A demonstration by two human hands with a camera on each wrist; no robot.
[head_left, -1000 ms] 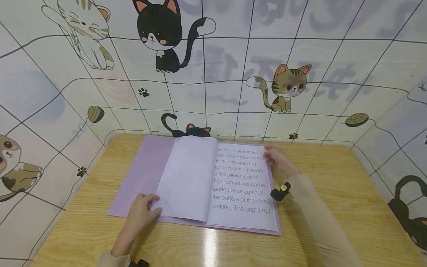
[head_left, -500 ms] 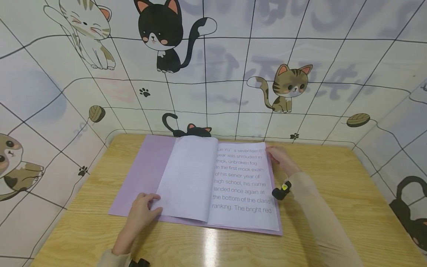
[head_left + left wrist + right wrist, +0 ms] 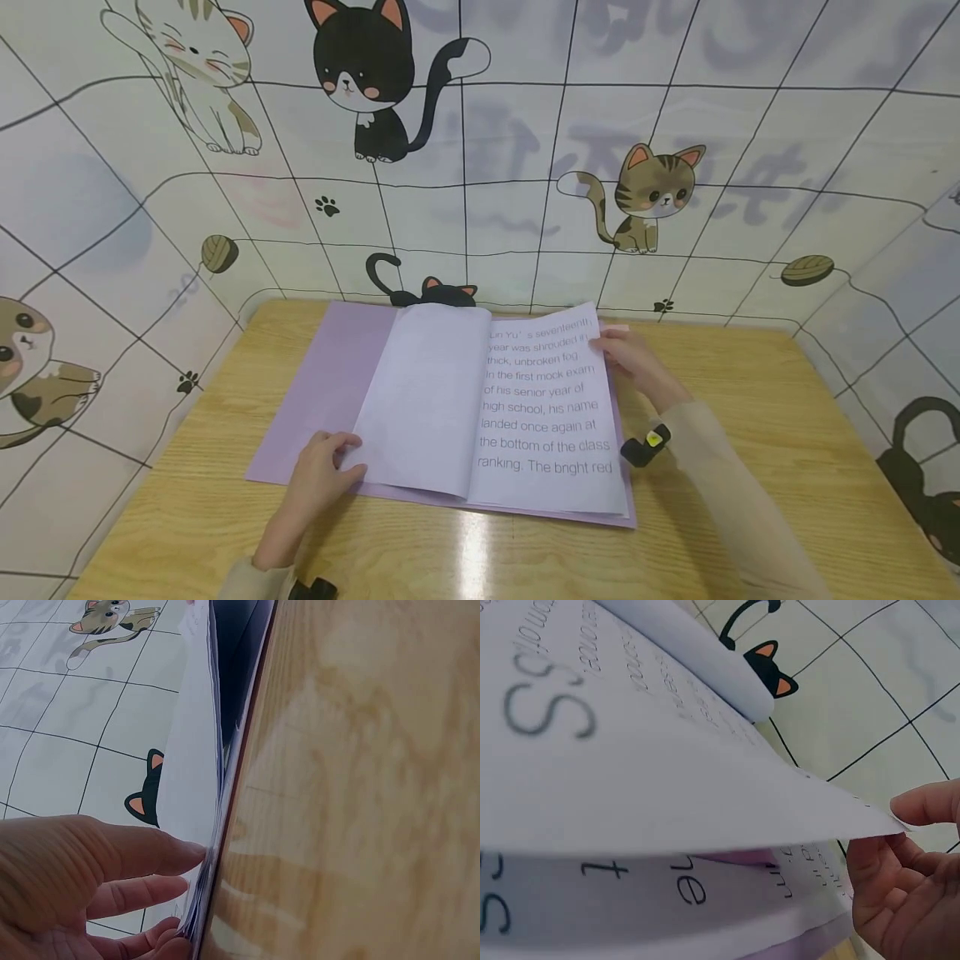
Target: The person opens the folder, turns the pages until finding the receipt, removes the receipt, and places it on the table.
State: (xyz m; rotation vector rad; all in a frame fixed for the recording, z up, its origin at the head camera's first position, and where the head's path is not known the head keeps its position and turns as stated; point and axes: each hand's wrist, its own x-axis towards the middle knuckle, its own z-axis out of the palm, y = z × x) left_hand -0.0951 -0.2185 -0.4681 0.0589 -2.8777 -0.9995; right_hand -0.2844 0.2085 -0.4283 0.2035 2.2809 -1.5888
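Observation:
A book (image 3: 300, 400) with a purple cover lies spread on the table. Its left-hand pages (image 3: 427, 400) look blank in the head view, and the right-hand page (image 3: 543, 400) carries large printed English text. My right hand (image 3: 637, 362) pinches this page near its upper right corner between thumb and fingers. In the right wrist view the lifted page (image 3: 705, 787) bows above another printed sheet (image 3: 645, 900). My left hand (image 3: 322, 479) rests at the lower left corner of the left-hand pages, thumb and fingertips touching them near their edges (image 3: 206, 862).
The wooden table (image 3: 750, 442) extends on both sides of the book and in front of it. Behind stands a wall (image 3: 510, 217) covered with a cat-and-grid print. A small black device (image 3: 645, 446) sits on the right wrist, another (image 3: 313, 589) on the left.
The upper right corner of the right-hand page has risen off the sheets below, pinched in my right hand. My right wrist has shifted slightly rightward. My left hand stays in place.

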